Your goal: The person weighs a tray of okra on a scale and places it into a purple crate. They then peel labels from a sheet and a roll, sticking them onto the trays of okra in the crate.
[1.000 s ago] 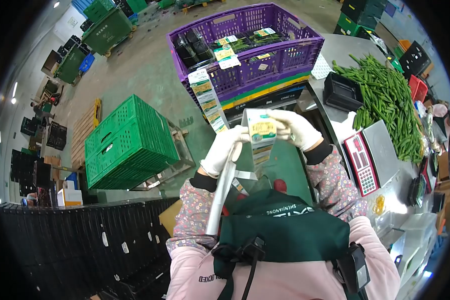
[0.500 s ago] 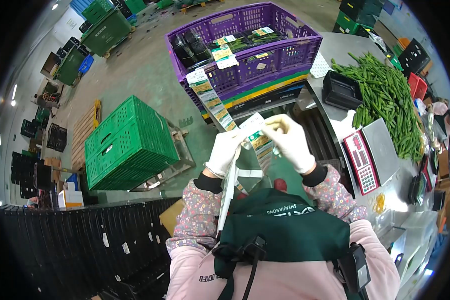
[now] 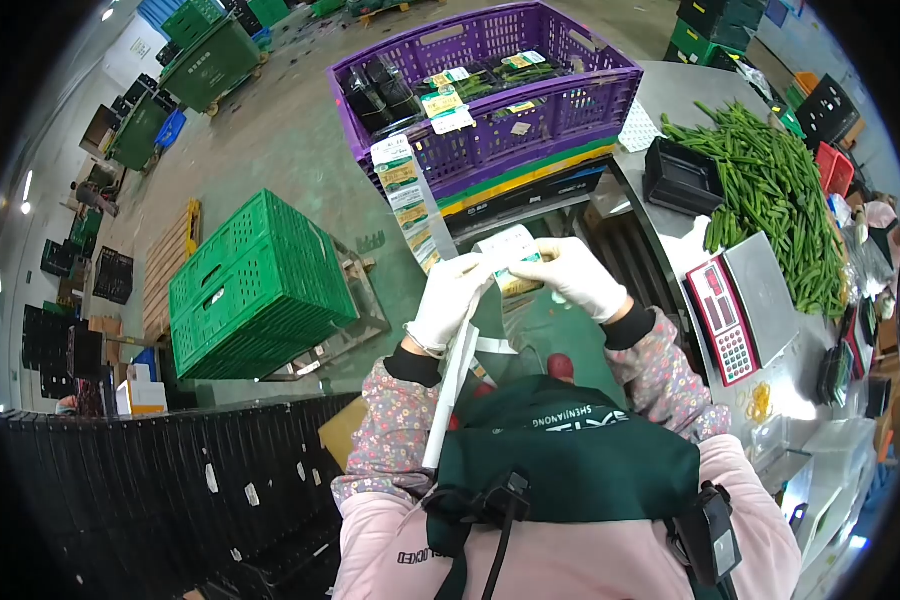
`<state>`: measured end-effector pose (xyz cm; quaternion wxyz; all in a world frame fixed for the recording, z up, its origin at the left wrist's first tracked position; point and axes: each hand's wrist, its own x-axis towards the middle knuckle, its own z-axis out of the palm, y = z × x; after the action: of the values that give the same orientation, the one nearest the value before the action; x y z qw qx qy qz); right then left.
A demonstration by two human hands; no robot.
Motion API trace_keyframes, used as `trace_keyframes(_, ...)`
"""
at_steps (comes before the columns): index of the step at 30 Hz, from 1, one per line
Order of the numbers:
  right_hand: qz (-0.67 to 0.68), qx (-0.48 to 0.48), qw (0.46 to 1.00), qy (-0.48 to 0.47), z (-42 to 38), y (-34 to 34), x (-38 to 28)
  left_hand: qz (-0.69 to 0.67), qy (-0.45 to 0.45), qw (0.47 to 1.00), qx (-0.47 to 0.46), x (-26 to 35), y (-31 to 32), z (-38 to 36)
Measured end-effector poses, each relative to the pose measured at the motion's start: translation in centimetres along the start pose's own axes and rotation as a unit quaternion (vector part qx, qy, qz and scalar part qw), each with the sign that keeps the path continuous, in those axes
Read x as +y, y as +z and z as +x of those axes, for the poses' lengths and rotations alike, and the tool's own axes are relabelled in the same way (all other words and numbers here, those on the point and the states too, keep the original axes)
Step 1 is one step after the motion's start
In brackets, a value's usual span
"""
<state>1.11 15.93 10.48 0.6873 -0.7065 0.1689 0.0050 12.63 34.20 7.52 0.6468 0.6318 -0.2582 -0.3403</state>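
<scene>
Both my hands wear white gloves. My left hand (image 3: 446,305) is closed on a strip of printed labels, and the white backing paper (image 3: 451,400) trails from it toward my body. My right hand (image 3: 582,278) pinches the edge of a white, green and yellow label (image 3: 510,248) between the two hands. A longer label strip (image 3: 407,200) hangs over the near left edge of the purple crate (image 3: 510,150). Inside that crate lie black trays and labelled packs of green vegetables (image 3: 485,80). My fingers partly hide the label.
A heap of green okra-like pods (image 3: 780,200) lies on the metal table at right, beside a black tray (image 3: 683,177) and a red-framed scale (image 3: 722,320). Green crates (image 3: 260,290) stand on a pallet at left. Stacked black trays (image 3: 170,490) line the lower left.
My right hand has come slightly lower and left, and the label between my hands now curves over instead of hanging straight. The backing paper has swung a little.
</scene>
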Motion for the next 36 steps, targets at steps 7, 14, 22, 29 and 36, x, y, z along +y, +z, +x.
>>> trace_keyframes(7,0.189,0.045,0.977,-0.090,1.7,-1.5,-0.4,0.160,0.016,0.981,-0.113,-2.0,0.7,-0.6)
trace_keyframes(14,0.093,0.129,0.975,-0.153,-0.9,1.0,-0.2,-0.124,-0.078,0.988,-0.044,0.7,0.3,-0.5)
trace_keyframes(22,-0.030,0.158,0.962,-0.222,-0.7,4.3,2.2,-0.181,-0.089,0.979,-0.036,-0.2,0.7,0.1)
trace_keyframes(29,-0.178,0.273,0.919,-0.222,-0.3,5.2,1.5,-0.142,-0.057,0.986,-0.061,-1.5,0.4,-0.1)
trace_keyframes(36,0.043,0.035,0.995,-0.078,1.8,0.9,1.4,-0.179,-0.067,0.976,-0.107,1.0,0.2,-1.4)
